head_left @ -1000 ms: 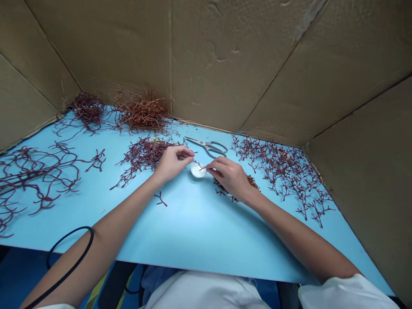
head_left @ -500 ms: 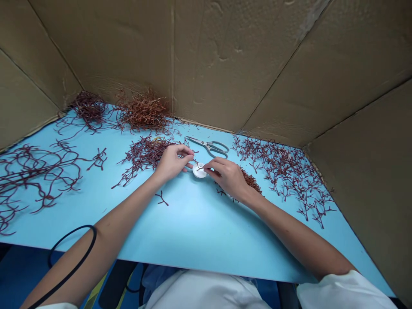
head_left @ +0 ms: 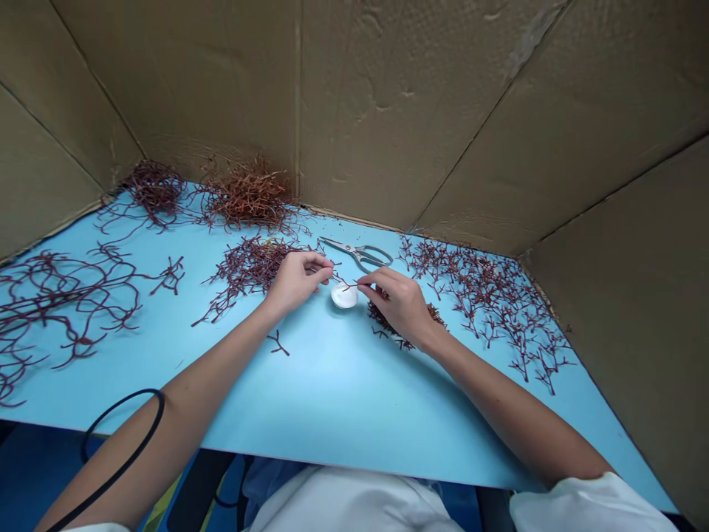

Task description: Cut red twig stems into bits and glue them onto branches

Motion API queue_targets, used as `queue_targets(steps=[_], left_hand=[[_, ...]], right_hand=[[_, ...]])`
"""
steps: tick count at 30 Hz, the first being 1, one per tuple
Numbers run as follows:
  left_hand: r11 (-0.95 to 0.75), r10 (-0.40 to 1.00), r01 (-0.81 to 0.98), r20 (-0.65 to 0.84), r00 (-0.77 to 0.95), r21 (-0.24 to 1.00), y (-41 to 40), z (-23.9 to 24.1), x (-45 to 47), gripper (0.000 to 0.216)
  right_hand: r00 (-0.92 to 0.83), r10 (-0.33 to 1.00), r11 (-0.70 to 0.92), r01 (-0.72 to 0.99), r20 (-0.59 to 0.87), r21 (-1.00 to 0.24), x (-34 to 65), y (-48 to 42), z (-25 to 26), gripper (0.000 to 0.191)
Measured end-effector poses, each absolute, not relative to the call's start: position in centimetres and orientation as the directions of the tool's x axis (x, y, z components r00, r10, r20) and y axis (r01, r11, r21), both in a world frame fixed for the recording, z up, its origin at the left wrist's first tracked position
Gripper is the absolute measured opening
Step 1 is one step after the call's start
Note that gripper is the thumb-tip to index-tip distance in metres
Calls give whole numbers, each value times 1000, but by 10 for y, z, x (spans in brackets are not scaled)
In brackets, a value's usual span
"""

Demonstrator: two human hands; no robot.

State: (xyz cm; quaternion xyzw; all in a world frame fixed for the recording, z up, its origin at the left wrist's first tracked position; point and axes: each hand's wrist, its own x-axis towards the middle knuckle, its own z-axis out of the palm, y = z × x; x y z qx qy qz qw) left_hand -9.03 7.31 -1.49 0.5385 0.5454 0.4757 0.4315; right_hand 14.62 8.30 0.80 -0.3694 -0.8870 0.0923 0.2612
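My left hand (head_left: 296, 281) and my right hand (head_left: 399, 303) meet over the middle of a light blue table (head_left: 332, 391). Both pinch a small dark red branched twig (head_left: 344, 284) between their fingertips, just above a small round white dish (head_left: 344, 296). Under my right hand lies a small heap of red-brown twig pieces (head_left: 432, 314). Beside my left hand is a pile of dark red twigs (head_left: 247, 266).
Metal scissors (head_left: 360, 253) lie behind the hands. Many small twig pieces (head_left: 492, 295) are spread at the right, long branches (head_left: 60, 295) at the left, two tangled heaps (head_left: 244, 193) at the back. Cardboard walls (head_left: 388, 111) enclose the table. A single twig (head_left: 277, 342) lies near my left forearm.
The hands have barely moved; the right hand has risen slightly with the twig above the white dish.
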Motion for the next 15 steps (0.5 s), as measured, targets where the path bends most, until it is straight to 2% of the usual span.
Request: queue_targets(steps=[7, 15], left_hand=[[-50, 999, 302, 47, 18, 952, 72, -14, -92, 9], [-64, 997, 450, 37, 69, 891, 66, -9, -90, 9]], right_hand=[[-524, 738, 672, 632, 426, -385, 153, 83, 3, 25], [-609, 731, 681, 682, 308, -269, 152, 78, 3, 30]])
